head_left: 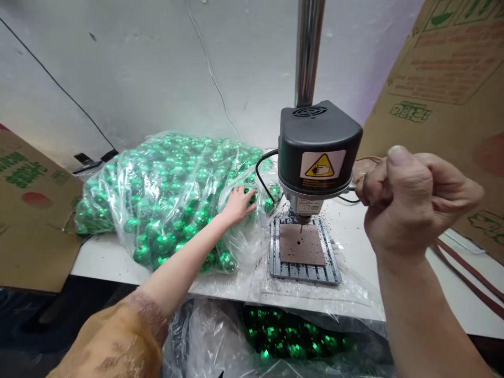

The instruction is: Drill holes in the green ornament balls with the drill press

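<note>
Nearest, below the table edge, a clear plastic bag (214, 336) holds green faceted balls (271, 332); a tan sleeve (110, 341) covers the left upper arm; the right hand (409, 205) is closed in a fist around the lever (353, 189) of a drill press (321, 136); on the white table (108, 257), the press's slotted base (301, 272) bears a brown board (309, 251) with a dark hole, shavings scattered about, and the drill bit (301, 228) hangs above it; the left hand (239, 203), fingers spread, reaches to the mouth of a larger bag (169, 173) full of such balls, left of the press; whether its fingertips grip one, I cannot tell; cardboard boxes (441, 89) flank both sides; a pale wall (137, 63) stands behind.
</note>
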{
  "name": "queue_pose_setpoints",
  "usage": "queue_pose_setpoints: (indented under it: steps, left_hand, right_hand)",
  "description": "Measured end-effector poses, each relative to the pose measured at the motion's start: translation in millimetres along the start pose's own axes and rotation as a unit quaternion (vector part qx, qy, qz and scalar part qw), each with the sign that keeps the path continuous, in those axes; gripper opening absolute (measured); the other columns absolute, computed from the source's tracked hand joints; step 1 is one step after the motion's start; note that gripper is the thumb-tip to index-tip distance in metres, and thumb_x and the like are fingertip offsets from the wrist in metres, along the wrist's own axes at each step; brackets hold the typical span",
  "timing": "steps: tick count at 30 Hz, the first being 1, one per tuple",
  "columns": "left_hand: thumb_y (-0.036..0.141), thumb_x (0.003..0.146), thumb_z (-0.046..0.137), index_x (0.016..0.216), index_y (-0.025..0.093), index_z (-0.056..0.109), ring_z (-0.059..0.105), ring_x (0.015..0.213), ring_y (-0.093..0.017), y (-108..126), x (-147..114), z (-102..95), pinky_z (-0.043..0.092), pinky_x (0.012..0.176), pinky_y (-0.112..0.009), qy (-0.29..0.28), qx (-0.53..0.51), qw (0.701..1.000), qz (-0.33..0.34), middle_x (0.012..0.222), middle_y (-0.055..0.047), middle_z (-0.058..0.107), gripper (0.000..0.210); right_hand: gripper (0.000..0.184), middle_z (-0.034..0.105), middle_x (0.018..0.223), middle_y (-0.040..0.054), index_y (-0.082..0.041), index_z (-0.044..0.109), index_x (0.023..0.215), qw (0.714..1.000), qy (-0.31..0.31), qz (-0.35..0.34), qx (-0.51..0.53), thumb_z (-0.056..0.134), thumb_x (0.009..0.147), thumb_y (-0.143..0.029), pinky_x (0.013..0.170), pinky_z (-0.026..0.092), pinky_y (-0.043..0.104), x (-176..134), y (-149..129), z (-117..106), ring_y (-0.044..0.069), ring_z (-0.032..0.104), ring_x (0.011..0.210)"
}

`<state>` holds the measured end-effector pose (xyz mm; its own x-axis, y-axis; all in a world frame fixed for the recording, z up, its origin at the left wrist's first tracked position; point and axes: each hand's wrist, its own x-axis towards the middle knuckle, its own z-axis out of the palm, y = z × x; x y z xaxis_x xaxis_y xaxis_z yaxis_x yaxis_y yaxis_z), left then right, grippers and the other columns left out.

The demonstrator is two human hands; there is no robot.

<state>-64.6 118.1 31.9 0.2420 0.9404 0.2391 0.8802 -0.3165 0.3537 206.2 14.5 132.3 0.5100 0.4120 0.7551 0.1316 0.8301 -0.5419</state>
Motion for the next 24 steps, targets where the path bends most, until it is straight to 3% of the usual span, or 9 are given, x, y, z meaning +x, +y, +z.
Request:
queue_pose_setpoints:
  steps: [2,3,6,8,11,15,18,21,24]
  left_hand:
    - [0.032,0.089,0.069,0.126,0.024,0.067,0.064,0.107,-0.03,14,-18,0.5,0.05,0.102,-0.048,-0.011,-0.172,0.985,-0.007,0.108,-0.008,0.065,0.038]
    - [0.038,0.092,0.067,0.129,0.025,0.065,0.066,0.1,-0.027,21,-28,2.5,0.054,0.096,-0.046,-0.029,-0.284,0.958,-0.03,0.106,-0.007,0.066,0.039]
    - [0.052,0.095,0.065,0.129,0.027,0.062,0.071,0.088,-0.023,43,-57,15.5,0.059,0.079,-0.04,-0.099,-0.577,0.801,-0.13,0.103,-0.006,0.07,0.042]
    - [0.056,0.091,0.072,0.125,0.027,0.064,0.073,0.092,-0.024,53,-69,27.1,0.061,0.079,-0.04,-0.116,-0.675,0.708,-0.169,0.105,-0.007,0.073,0.045]
    - [0.058,0.085,0.082,0.122,0.027,0.068,0.074,0.096,-0.023,62,-77,42.7,0.063,0.084,-0.04,-0.11,-0.724,0.652,-0.2,0.108,-0.008,0.075,0.051]
    - [0.06,0.074,0.09,0.119,0.024,0.07,0.072,0.081,-0.018,66,-76,57.3,0.06,0.068,-0.032,-0.115,-0.717,0.647,-0.232,0.102,-0.006,0.075,0.061]
    - [0.067,0.074,0.087,0.116,0.023,0.07,0.067,0.071,-0.015,67,-77,67.3,0.047,0.055,-0.025,-0.076,-0.664,0.709,-0.226,0.097,-0.005,0.075,0.064]
    - [0.067,0.076,0.085,0.122,0.023,0.068,0.068,0.082,-0.016,69,-78,78.3,0.049,0.064,-0.026,-0.012,-0.613,0.77,-0.178,0.101,-0.005,0.075,0.066]
    - [0.065,0.073,0.088,0.122,0.021,0.065,0.069,0.092,-0.019,72,-77,89.2,0.053,0.082,-0.031,0.0,-0.6,0.789,-0.13,0.101,-0.005,0.075,0.07]
  right_hand:
    - [0.048,0.034,0.045,-0.0076,-0.019,0.039,0.049,1.0,-0.001,-0.001,-0.001,0.063,0.09,-0.021,0.047,0.035,0.03,0,0,0,0.003,0.034,0.041]
    - [0.049,0.034,0.045,-0.0076,-0.018,0.038,0.049,1.0,0.0,-0.003,0.0,0.063,0.09,-0.021,0.047,0.034,0.03,0,0,1,0.003,0.034,0.041]
    - [0.049,0.032,0.045,-0.0077,-0.018,0.036,0.049,1.0,0.004,-0.007,0.005,0.062,0.091,-0.021,0.046,0.031,0.028,0,1,2,0.002,0.034,0.041]
    - [0.048,0.034,0.046,-0.0075,-0.018,0.036,0.05,1.0,0.001,-0.004,0.007,0.062,0.091,-0.022,0.046,0.031,0.028,0,1,2,0.003,0.034,0.041]
    - [0.047,0.036,0.046,-0.0074,-0.019,0.038,0.051,1.0,-0.004,0.001,0.011,0.061,0.092,-0.023,0.045,0.032,0.028,0,2,1,0.003,0.036,0.041]
    - [0.047,0.038,0.045,-0.0074,-0.019,0.04,0.052,1.0,-0.005,0.003,0.011,0.061,0.092,-0.024,0.045,0.032,0.028,0,1,-1,0.004,0.036,0.041]
    - [0.046,0.038,0.046,-0.0075,-0.019,0.041,0.052,1.0,-0.005,-0.01,0.009,0.062,0.093,-0.024,0.046,0.032,0.028,-1,1,-1,0.004,0.036,0.041]
    - [0.045,0.038,0.045,-0.0075,-0.02,0.041,0.052,1.0,0.001,-0.017,0.013,0.062,0.093,-0.025,0.044,0.03,0.029,-1,3,0,0.005,0.034,0.04]
    - [0.047,0.037,0.044,-0.0074,-0.022,0.04,0.052,1.0,0.003,-0.021,0.021,0.065,0.091,-0.028,0.041,0.028,0.032,0,5,0,0.007,0.033,0.038]
